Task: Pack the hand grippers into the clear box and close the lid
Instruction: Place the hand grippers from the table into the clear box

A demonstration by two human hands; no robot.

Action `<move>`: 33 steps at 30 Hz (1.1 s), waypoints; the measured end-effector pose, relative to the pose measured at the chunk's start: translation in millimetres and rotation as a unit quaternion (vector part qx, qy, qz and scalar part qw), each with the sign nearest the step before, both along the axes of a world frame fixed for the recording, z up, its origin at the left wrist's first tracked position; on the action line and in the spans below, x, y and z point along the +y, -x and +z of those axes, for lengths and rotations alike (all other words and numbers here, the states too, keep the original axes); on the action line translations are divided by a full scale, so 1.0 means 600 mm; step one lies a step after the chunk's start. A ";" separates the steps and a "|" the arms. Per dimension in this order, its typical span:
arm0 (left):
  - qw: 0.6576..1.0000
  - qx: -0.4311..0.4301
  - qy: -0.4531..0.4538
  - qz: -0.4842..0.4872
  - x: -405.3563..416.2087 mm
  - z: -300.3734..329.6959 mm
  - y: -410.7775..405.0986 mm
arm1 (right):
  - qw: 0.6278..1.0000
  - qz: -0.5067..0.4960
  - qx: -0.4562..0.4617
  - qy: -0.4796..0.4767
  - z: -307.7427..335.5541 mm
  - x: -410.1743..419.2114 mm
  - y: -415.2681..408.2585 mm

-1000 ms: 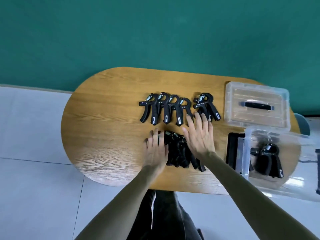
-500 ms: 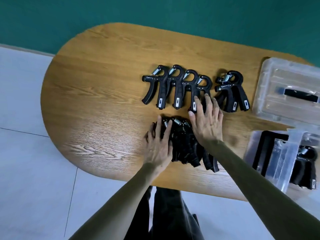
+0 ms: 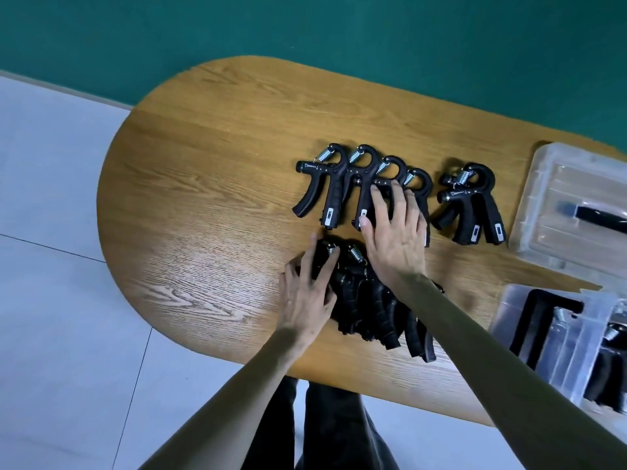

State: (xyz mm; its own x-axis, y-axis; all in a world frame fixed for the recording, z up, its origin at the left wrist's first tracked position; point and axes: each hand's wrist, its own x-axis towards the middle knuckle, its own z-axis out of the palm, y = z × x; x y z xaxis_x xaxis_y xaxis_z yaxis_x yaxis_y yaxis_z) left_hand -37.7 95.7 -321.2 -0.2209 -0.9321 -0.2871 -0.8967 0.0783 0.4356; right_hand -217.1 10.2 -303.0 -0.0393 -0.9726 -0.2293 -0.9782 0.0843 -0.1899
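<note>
Teal wall fills the top of the view, and pale floor tiles lie to the left and below. An oval wooden table stretches across the middle; its right end runs out of view.

At the right edge sits the clear box, cut off by the frame, so I cannot count what is inside; dark hand-gripper shapes and a spring show through its wall. Beyond it lies the clear lid with a black handle, also cut off.

At the table's near edge is a heap of hand grippers; they overlap too much to count, and my forearm covers part of it. Farther back stands a row of 4 hand grippers, springs pointing away from me, the right 2 partly under my hand. To the right, apart from the row, 2 stacked hand grippers lie together.

My right hand reaches over the heap, fingers spread and nearly straight, resting on the row's right-hand handles without closing round them. My left hand rests on the heap's left end, fingers loosely bent over 1 gripper's head; whether it grips I cannot tell.
</note>
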 end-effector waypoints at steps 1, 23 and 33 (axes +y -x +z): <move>1.000 -0.010 0.002 -0.010 -0.002 -0.001 -0.004 | 1.000 0.004 0.000 -0.003 -0.002 0.000 0.000; 0.998 -0.065 -0.023 0.002 -0.015 0.021 -0.072 | 0.994 0.102 0.027 -0.002 -0.019 -0.050 -0.090; 0.995 -0.075 0.006 0.064 -0.005 0.017 -0.117 | 0.995 0.077 0.064 0.000 -0.037 -0.059 -0.159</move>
State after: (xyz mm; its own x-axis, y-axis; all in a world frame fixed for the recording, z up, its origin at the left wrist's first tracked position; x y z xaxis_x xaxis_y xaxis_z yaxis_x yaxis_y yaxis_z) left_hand 32.7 92.9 -310.9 -0.0559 -0.9534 -0.2966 -0.9548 -0.0358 0.2950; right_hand -121.9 -25.4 -325.1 0.0818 -0.9693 -0.2320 -0.9956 -0.0689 -0.0632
